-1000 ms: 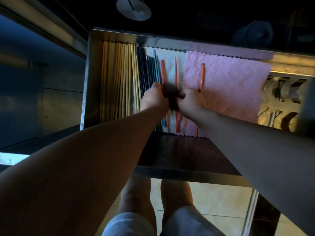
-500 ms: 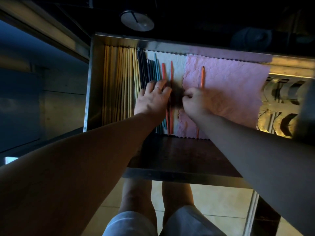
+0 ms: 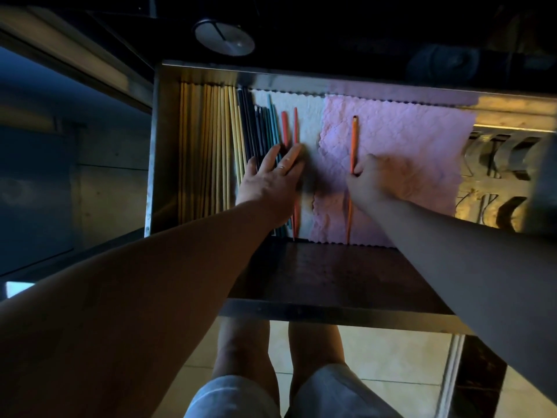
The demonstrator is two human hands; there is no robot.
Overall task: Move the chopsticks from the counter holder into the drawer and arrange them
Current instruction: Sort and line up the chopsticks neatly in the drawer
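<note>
The open metal drawer point(image 3: 156, 146) holds rows of chopsticks: several pale wooden ones point(image 3: 205, 146) at the left, then dark and teal ones point(image 3: 259, 128), then two red ones point(image 3: 294, 125). My left hand point(image 3: 271, 179) lies flat with straight fingers on the dark, teal and red chopsticks. A single orange chopstick point(image 3: 353, 140) lies on the pink cloth point(image 3: 407, 137). My right hand point(image 3: 373, 176) has curled fingers pinching that orange chopstick at its middle.
A white cloth point(image 3: 307, 116) lines the drawer under the red chopsticks. A metal rack point(image 3: 494, 164) sits at the drawer's right. A round metal lid point(image 3: 224, 37) lies on the dark counter behind. My legs stand on the tiled floor point(image 3: 391, 357) below.
My left hand went from curled to flat on the chopsticks, and the red ones now lie close to the teal ones. My right hand moved right onto the orange chopstick.
</note>
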